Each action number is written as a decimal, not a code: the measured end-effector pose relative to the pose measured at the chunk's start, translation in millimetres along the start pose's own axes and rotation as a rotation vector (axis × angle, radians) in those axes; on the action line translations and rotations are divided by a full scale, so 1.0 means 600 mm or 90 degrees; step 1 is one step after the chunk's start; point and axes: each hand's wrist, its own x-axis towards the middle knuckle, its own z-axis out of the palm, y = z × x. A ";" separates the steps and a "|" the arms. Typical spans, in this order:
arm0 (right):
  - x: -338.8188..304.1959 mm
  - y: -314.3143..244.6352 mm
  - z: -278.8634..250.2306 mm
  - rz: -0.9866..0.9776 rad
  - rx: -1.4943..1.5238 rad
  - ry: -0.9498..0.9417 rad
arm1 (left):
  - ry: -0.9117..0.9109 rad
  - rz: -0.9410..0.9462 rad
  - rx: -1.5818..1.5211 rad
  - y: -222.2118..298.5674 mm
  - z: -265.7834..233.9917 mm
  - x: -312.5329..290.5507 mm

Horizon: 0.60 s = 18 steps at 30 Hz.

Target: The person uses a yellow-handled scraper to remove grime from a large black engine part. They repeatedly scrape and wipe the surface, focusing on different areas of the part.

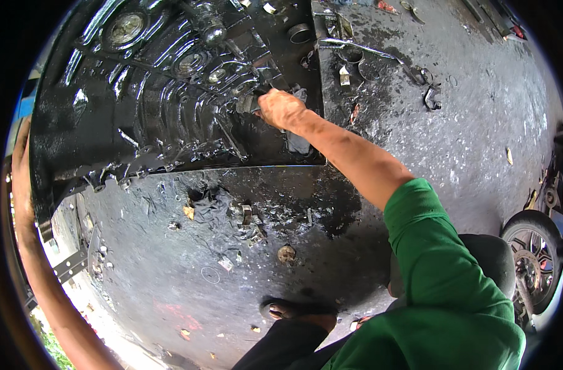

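Observation:
A large, oily black metal casting [102, 132] with curved ribs and round openings fills the upper left. Its lower right part meets a dark, wet tray [263, 166]. Over the tray, at the casting's right side, my right hand [281, 111] is closed, and what its fingers hold is hidden. A grey rag [298, 142] lies in the tray just below that hand. My left arm reaches up along the far left, and my left hand [22, 145] is beside the casting's outer edge, near a blue object [25, 106]. The fingers of that hand are hidden.
Dark cloth [212, 206] and scraps lie on the oily floor below the tray. A round, flat brown piece [286, 253] is nearer my feet. Right of the tray lies a long thin metal rod [361, 47] among rings. A motorcycle wheel [531, 259] stands far right.

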 end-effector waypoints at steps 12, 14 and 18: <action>-0.055 -0.070 -0.068 -0.050 -0.033 -0.165 | -0.004 0.004 -0.105 0.005 0.029 0.018; -0.045 -0.061 -0.064 0.001 -0.004 -0.210 | -0.010 0.017 -0.100 0.013 0.028 0.020; -0.039 -0.064 -0.048 0.229 0.219 -0.040 | -0.018 -0.087 -0.214 0.040 0.016 0.010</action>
